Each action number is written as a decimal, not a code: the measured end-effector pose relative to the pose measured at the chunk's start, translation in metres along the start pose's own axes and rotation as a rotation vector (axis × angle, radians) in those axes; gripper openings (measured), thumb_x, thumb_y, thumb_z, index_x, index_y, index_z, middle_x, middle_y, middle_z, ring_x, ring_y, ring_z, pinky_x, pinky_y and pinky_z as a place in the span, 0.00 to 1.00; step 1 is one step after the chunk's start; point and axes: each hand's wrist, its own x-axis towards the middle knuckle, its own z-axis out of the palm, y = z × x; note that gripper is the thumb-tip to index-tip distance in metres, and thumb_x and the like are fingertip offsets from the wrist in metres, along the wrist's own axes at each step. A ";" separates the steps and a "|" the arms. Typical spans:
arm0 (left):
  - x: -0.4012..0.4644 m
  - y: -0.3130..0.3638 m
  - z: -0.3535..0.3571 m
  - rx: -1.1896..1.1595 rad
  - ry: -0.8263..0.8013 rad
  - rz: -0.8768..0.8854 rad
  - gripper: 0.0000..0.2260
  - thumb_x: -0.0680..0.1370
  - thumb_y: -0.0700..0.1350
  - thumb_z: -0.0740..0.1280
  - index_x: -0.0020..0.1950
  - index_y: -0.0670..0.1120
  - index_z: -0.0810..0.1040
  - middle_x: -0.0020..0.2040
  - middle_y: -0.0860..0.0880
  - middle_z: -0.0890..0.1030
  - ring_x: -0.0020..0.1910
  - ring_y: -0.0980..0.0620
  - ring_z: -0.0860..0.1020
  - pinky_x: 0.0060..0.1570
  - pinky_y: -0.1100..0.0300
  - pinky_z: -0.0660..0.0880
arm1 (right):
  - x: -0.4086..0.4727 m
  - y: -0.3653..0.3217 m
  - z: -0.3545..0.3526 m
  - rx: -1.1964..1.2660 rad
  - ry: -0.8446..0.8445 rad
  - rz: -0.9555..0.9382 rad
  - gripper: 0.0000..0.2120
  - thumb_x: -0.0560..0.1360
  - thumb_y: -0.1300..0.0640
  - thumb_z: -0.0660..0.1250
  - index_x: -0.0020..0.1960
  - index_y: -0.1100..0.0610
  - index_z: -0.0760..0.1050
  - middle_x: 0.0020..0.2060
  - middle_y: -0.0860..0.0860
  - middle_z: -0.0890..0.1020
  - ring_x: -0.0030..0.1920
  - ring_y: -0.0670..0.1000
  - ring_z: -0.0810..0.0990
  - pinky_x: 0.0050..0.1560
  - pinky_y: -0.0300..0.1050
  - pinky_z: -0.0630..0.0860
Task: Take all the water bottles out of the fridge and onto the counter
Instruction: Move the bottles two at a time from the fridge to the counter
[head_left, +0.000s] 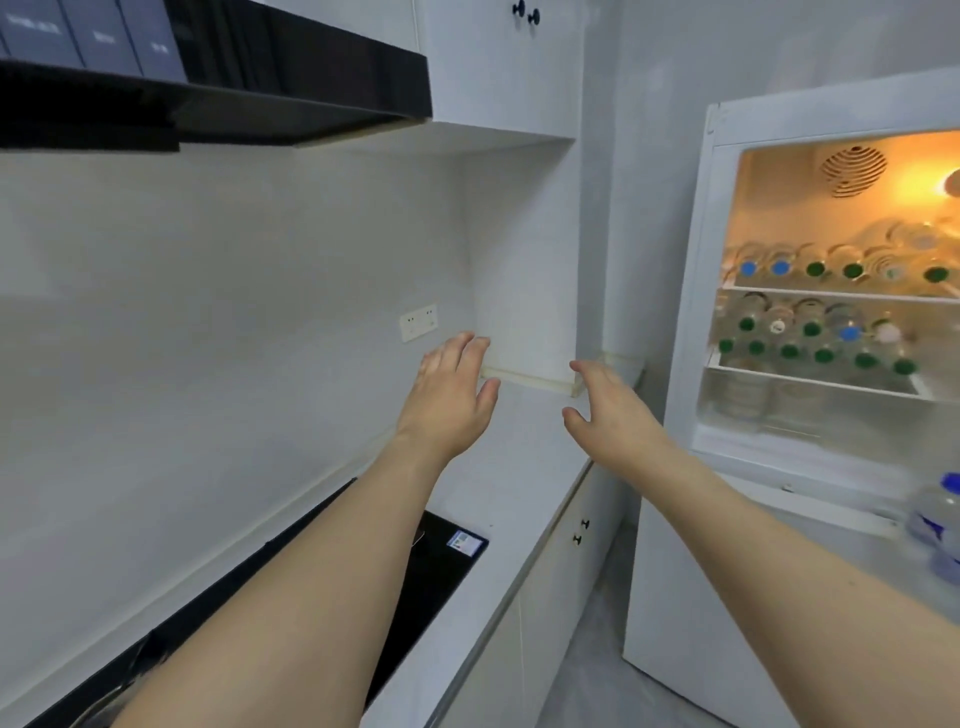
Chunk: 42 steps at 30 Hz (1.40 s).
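The white fridge stands open at the right, lit yellow inside. Several clear water bottles lie on their sides on its upper shelf and middle shelf, green and blue caps facing out. More bottles show blurred in the bottom drawer. A blue-capped bottle stands in the door at the far right edge. My left hand and my right hand reach forward over the white counter, fingers straight, holding nothing. Both are left of the fridge.
A black cooktop is set into the counter near me. A black range hood hangs at upper left, white wall cabinets beside it. A wall socket sits on the backsplash. Cabinet doors with black knobs are below the counter.
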 end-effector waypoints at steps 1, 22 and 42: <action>0.010 0.002 0.009 -0.007 0.000 0.012 0.22 0.82 0.50 0.58 0.75 0.45 0.63 0.75 0.46 0.63 0.73 0.44 0.61 0.73 0.51 0.58 | 0.007 0.010 0.001 -0.007 0.001 0.012 0.27 0.79 0.56 0.60 0.75 0.57 0.57 0.73 0.53 0.63 0.72 0.53 0.63 0.69 0.44 0.60; 0.307 0.126 0.206 -0.248 -0.077 0.392 0.21 0.82 0.48 0.58 0.74 0.45 0.63 0.76 0.47 0.62 0.73 0.46 0.61 0.70 0.50 0.64 | 0.196 0.253 -0.085 -0.115 0.250 0.334 0.26 0.77 0.58 0.63 0.73 0.55 0.62 0.70 0.54 0.70 0.66 0.55 0.71 0.62 0.48 0.69; 0.536 0.335 0.394 -0.162 -0.161 0.660 0.23 0.79 0.49 0.60 0.73 0.43 0.66 0.72 0.44 0.67 0.70 0.44 0.65 0.68 0.50 0.65 | 0.340 0.551 -0.224 -0.121 0.693 0.753 0.27 0.75 0.56 0.66 0.71 0.58 0.64 0.67 0.58 0.71 0.65 0.60 0.72 0.62 0.55 0.72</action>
